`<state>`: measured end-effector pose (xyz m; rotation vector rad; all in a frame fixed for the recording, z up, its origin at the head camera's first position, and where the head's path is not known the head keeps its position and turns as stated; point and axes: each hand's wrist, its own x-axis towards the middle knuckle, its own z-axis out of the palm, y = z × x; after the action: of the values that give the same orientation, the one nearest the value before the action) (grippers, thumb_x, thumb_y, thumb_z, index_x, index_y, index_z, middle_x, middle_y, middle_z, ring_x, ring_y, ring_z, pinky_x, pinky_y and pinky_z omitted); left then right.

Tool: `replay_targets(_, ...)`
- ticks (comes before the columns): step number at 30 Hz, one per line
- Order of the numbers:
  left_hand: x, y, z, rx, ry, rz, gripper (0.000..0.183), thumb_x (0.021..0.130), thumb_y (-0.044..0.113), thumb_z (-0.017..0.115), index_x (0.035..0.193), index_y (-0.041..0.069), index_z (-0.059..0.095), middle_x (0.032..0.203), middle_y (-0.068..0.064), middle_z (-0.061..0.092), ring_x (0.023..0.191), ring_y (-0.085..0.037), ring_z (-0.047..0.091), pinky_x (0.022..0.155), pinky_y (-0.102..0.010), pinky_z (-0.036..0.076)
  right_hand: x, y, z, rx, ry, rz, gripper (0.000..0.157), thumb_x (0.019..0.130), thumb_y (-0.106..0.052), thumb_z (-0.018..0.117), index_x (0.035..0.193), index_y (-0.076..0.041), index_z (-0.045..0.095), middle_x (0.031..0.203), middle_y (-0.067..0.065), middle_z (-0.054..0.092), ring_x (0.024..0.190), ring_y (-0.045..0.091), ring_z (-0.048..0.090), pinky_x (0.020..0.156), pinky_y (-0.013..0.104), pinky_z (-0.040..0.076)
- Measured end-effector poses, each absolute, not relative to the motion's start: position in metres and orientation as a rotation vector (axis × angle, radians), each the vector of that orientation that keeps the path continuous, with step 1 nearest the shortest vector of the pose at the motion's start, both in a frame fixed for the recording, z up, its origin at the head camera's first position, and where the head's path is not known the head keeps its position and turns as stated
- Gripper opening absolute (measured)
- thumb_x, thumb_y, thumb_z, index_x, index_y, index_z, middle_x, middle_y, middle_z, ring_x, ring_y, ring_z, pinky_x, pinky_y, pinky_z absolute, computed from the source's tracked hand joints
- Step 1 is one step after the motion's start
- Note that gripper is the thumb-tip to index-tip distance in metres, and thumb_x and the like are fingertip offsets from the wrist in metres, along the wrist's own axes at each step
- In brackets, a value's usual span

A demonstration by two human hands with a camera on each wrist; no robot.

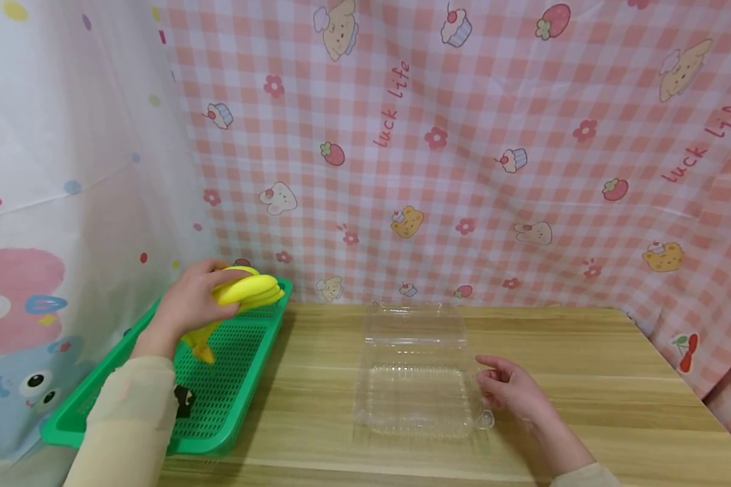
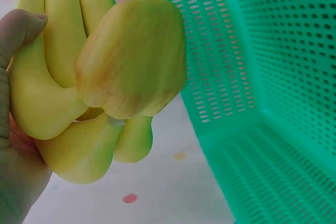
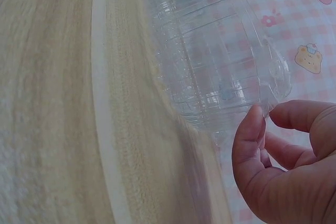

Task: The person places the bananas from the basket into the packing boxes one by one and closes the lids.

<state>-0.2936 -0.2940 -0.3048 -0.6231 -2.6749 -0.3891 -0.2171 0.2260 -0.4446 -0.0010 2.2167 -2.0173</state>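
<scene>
My left hand grips a yellow banana bunch above the green basket. In the left wrist view the thumb lies across one banana, and the thick stem end points toward the camera. On the table stands a clear plastic clamshell box, its lid raised at the back. My right hand is at the box's right side. The right wrist view shows thumb and finger pinching at the rim of the clear box.
Inside the basket lies a small black item, partly hidden by the left sleeve. The wooden table runs back to a pink checked cloth. A white patterned cloth hangs at the left, beside the basket.
</scene>
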Motion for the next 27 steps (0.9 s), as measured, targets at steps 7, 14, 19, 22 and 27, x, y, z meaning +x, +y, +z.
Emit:
replay_targets(7, -0.289, -0.279, -0.293, -0.707, -2.589, -0.37, 0.046, 0.077, 0.013, 0.078, 0.122, 0.012, 0.07, 0.119, -0.018, 0.057, 0.1, -0.034, 0.05, 0.075, -0.047, 0.045, -0.216, 0.225, -0.444, 0.005, 2.218, -2.02, 0.053, 0.097, 0.004, 0.054, 0.142, 0.019, 0.032, 0.093, 0.005, 0.054, 0.075, 0.01, 0.053, 0.064, 0.02, 0.052)
replay_targets(14, -0.283, -0.257, -0.282, -0.801, -2.524, -0.369, 0.045, 0.076, 0.014, 0.08, 0.12, 0.016, 0.072, 0.119, -0.017, 0.058, 0.1, -0.034, 0.05, 0.077, -0.048, 0.045, -0.217, 0.225, -0.445, 0.003, 2.209, -2.027, 0.053, 0.097, 0.004, 0.054, 0.143, 0.018, 0.03, 0.094, 0.005, 0.053, 0.076, 0.01, 0.053, 0.065, 0.021, 0.053)
replay_targets(19, -0.28, -0.238, -0.279, -0.861, -2.491, -0.395, 0.045, 0.075, 0.016, 0.081, 0.119, 0.02, 0.072, 0.121, -0.014, 0.057, 0.105, -0.033, 0.048, 0.078, -0.047, 0.046, -0.217, 0.226, -0.446, -0.013, 2.209, -2.033, 0.053, 0.097, 0.004, 0.054, 0.142, 0.019, 0.03, 0.094, 0.005, 0.053, 0.076, 0.01, 0.053, 0.065, 0.021, 0.053)
replay_targets(22, -0.278, -0.227, -0.277, -0.919, -2.451, -0.402, 0.044, 0.075, 0.014, 0.081, 0.118, 0.021, 0.072, 0.121, -0.012, 0.057, 0.104, -0.031, 0.048, 0.077, -0.046, 0.046, -0.217, 0.226, -0.445, -0.008, 2.207, -2.036, 0.053, 0.097, 0.004, 0.054, 0.142, 0.019, 0.03, 0.093, 0.005, 0.053, 0.076, 0.01, 0.053, 0.064, 0.021, 0.053)
replay_targets(27, -0.276, -0.208, -0.275, -1.007, -2.388, -0.407, 0.044, 0.073, 0.014, 0.081, 0.116, 0.022, 0.074, 0.119, -0.011, 0.058, 0.103, -0.029, 0.05, 0.079, -0.044, 0.045, -0.217, 0.225, -0.444, 0.013, 2.198, -2.042, 0.053, 0.097, 0.004, 0.054, 0.143, 0.018, 0.03, 0.093, 0.005, 0.053, 0.076, 0.01, 0.052, 0.064, 0.021, 0.052)
